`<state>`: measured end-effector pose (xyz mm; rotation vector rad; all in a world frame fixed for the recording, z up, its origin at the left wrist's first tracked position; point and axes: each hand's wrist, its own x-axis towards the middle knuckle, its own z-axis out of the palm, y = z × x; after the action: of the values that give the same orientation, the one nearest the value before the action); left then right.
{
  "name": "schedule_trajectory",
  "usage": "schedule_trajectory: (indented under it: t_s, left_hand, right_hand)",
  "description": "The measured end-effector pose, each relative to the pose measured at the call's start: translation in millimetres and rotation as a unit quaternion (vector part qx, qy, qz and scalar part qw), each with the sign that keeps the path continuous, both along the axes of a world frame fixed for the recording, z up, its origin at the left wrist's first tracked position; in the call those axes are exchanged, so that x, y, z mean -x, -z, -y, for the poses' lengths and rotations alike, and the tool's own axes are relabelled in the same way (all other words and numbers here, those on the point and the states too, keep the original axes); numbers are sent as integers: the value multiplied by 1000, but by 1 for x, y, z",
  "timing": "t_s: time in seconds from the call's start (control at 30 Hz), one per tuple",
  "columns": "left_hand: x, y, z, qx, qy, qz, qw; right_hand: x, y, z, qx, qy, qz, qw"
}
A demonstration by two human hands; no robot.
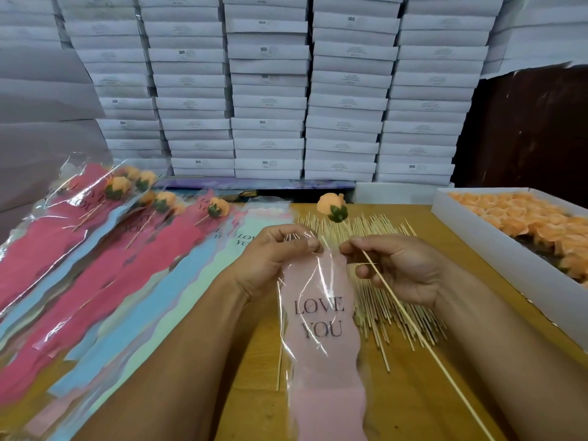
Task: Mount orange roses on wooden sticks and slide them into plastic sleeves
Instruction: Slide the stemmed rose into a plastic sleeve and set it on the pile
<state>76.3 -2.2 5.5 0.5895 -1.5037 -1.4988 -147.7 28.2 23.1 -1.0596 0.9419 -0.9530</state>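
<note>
One head view only. Left hand (273, 259): thumb and forefinger pinched on the top edge of a pink plastic sleeve (321, 338) printed LOVE YOU, sleeve hanging down between both forearms toward the viewer. Right hand (397, 268): fingers curled round a wooden stick (410, 319), fingertips also at the sleeve mouth just beside the left thumb. Orange rose (332, 206) mounted at the stick's far end, just beyond both hands, green calyx toward the fingers; stick's near end running down past the right wrist. Loose sticks (375, 307) in a heap under and beyond the right hand. Box of roses (521, 230) well right of the right hand. Finished sleeved roses (165, 202) and empty sleeves fanned out left of the left hand. Stacked white cartons (270, 90) far beyond. Handling, as judged: sleeve featherlight, limp, slippery, prone to cling shut, best pinched at the mouth edges; stick light, stiff, thin, snappable, best gripped mid-shaft; rose soft, crushable, not for squeezing.
</note>
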Motion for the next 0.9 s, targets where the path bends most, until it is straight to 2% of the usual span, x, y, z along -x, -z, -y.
schedule_trajectory:
  t_s: [0.17, 0.47, 0.6, 0.67, 0.77, 0.9]
  left_hand:
    - [-1, 2, 3, -11, -8, -2, 1000]
    - [-4, -3, 2, -3, -2, -52, 999]
    - [-4, -1, 4, 3, 11, -26, 1000]
    - [-3, 0, 4, -2, 26, -29, 999]
    - [-3, 1, 7, 14, 25, 11, 1000]
    - [-5, 2, 6, -60, 81, 8, 995]
  right_hand:
    - [12, -16, 14, -31, 40, 38, 998]
    - [2, -35, 56, -26, 111, -21, 993]
    - [-4, -47, 75, -3, 127, -7, 992]
    - [-5, -53, 85, 3, 151, -6, 988]
    - [-3, -59, 101, 8, 199, -6, 980]
    - [4, -63, 120, 11, 252, -32, 967]
